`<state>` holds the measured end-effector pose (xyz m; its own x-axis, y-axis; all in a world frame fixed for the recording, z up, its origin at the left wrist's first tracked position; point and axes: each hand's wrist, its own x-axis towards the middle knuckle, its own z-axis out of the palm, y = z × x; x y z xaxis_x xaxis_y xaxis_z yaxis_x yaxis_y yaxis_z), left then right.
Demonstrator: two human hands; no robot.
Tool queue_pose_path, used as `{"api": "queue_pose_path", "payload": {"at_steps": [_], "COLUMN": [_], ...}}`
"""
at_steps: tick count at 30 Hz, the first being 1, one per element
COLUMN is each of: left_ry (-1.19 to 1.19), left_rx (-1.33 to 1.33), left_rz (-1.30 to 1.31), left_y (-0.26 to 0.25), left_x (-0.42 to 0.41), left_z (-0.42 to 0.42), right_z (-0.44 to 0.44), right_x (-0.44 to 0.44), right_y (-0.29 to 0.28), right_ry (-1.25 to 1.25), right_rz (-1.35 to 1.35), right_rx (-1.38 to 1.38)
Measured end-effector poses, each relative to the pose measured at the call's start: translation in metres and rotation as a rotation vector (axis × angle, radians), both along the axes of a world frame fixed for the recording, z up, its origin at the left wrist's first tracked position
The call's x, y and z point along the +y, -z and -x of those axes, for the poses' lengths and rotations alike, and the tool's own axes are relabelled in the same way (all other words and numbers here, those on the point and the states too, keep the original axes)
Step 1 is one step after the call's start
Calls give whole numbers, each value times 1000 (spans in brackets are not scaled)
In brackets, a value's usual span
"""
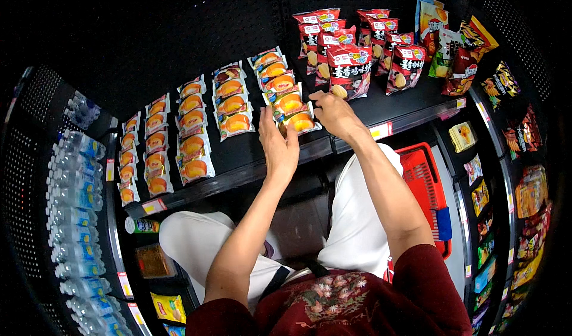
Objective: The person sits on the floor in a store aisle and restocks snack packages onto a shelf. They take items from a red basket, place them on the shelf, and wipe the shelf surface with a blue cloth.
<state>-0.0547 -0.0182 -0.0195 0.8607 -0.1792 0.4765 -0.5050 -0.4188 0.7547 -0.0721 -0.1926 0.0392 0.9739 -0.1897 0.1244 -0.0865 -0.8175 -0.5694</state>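
Note:
On the black shelf [241, 157], wrapped round cakes [234, 122] lie in several rows running from front to back. My left hand [278, 146] is at the left side of the front cake [300, 122] in the rightmost row, its fingers pointing up along the wrappers. Across that row, at its right side, my right hand [335, 112] is bent with its fingertips near the wrapper edges. Whether either hand grips a cake cannot be told. Just behind my right hand stands a red snack bag [350, 70], the front one of its row.
A second row of red bags [404, 70] and other snack bags [462, 72] stand at the right. Below the shelf is a red shopping basket [420, 157] beside my leg. Water bottles [80, 193] fill a rack at the left. Price tags [381, 130] line the shelf edge.

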Motion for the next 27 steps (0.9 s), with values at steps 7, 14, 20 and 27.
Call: {"api": "queue_pose_path", "payload": {"at_steps": [7,14,20,27], "left_ry": [22,16,21,57], "left_rx": [-16,16,4,-104], "left_rz": [-20,-50,-90,-220], "left_y": [1,0,1,3], "left_x": [15,39,56,55], "left_z": [35,45,51,53], "right_z": [5,8,9,5], "right_x": [3,0,2,0], "right_y": [3,6,9,18], "right_ry": [18,9,4,-31], "right_rz": [22,1,-53,-108], "right_rx": [-22,0,26,36]}}
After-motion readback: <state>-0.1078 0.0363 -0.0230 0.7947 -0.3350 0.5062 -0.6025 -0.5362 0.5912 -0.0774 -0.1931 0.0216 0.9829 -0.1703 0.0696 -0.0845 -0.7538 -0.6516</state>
